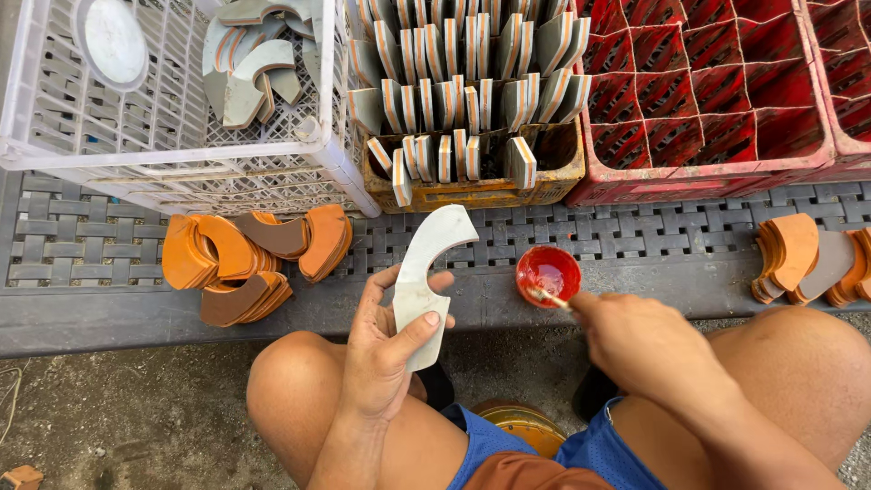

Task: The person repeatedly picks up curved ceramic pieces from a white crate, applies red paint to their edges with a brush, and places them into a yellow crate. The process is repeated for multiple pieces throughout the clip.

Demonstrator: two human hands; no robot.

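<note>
Two hands at work, seen from my head camera. Left hand [386, 349]: fingers closed around a pale curved piece [425, 277], held upright above my knee, short of the bench's near edge. Right hand [640, 349]: fingers pinched on a thin brush [547, 297] whose tip sits in the small red bowl [548, 273] of red glue or paint at the near edge of the woven grey bench [635, 249]. Judgement: loading step; next, a steady stroke along the piece's edge. Orange curved pieces [238, 263] lie toward the left end; more at the right end. Far edge: white crate [54, 150], yellow crate [472, 191] of upright pieces, red divided crate [708, 172]. No labels legible.
</note>
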